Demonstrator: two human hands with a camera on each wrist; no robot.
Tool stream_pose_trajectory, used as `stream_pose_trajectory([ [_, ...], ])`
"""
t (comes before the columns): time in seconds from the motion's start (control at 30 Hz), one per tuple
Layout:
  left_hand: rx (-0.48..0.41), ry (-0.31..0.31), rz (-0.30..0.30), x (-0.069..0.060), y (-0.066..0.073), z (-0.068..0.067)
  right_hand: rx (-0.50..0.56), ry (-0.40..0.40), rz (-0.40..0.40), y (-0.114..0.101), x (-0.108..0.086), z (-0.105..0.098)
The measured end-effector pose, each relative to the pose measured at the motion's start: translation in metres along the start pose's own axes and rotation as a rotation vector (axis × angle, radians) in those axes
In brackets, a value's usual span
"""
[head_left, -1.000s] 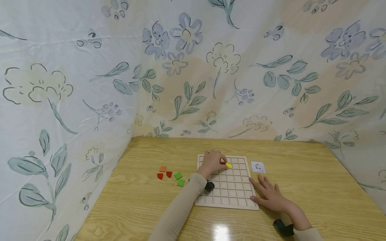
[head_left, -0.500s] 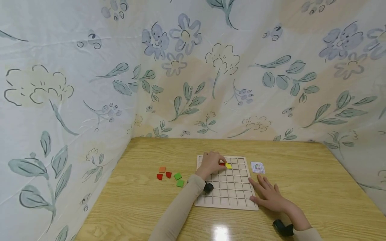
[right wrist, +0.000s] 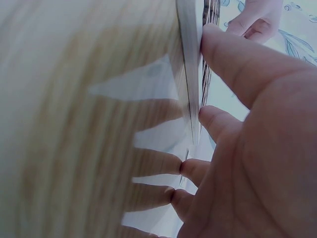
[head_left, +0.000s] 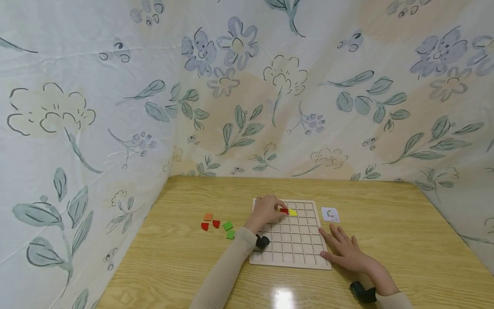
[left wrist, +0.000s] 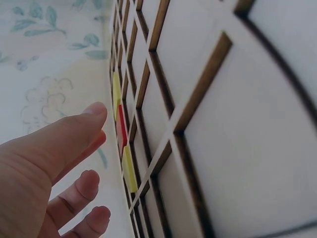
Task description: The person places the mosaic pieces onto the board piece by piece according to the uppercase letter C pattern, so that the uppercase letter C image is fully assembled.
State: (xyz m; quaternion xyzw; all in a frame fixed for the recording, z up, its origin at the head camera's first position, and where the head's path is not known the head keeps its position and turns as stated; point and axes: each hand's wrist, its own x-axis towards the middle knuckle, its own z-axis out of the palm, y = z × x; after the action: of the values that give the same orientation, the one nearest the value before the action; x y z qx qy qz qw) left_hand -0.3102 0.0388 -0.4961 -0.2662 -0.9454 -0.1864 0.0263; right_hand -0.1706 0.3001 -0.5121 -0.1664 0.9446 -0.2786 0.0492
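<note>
My left hand (head_left: 266,211) hovers over the upper left of a pale wooden grid board (head_left: 305,246), holding nothing. Its thumb and bent fingers are apart, just beside a red tile (head_left: 284,211) lying in a cell. A yellow tile (head_left: 293,212) sits in the cell to the right. From the left wrist, the red tile (left wrist: 122,126) shows between two yellow tiles, one of them a nearer yellow tile (left wrist: 130,169) that the hand hides in the head view. My right hand (head_left: 345,251) is spread, with thumb and fingertip touching the board's right edge (right wrist: 190,74).
Left of the board lie an orange square (head_left: 208,217), two red quarter-round tiles (head_left: 205,226) and two green squares (head_left: 228,225). A small printed pattern card (head_left: 330,214) lies by the board's upper right. Floral cloth (head_left: 247,128) encloses the wooden table (head_left: 185,266).
My left hand has drawn back slightly to the left, and its fingers have come off the red tile, which now shows more fully. The right hand stays at the board's edge.
</note>
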Motion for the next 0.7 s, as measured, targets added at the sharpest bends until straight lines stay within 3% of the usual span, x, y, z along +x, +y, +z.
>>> stream_pose_trajectory([
  [0.7,-0.098,0.075,-0.005,-0.025,-0.013,-0.016,0.0,0.008,-0.012,0.0,0.0,0.0],
])
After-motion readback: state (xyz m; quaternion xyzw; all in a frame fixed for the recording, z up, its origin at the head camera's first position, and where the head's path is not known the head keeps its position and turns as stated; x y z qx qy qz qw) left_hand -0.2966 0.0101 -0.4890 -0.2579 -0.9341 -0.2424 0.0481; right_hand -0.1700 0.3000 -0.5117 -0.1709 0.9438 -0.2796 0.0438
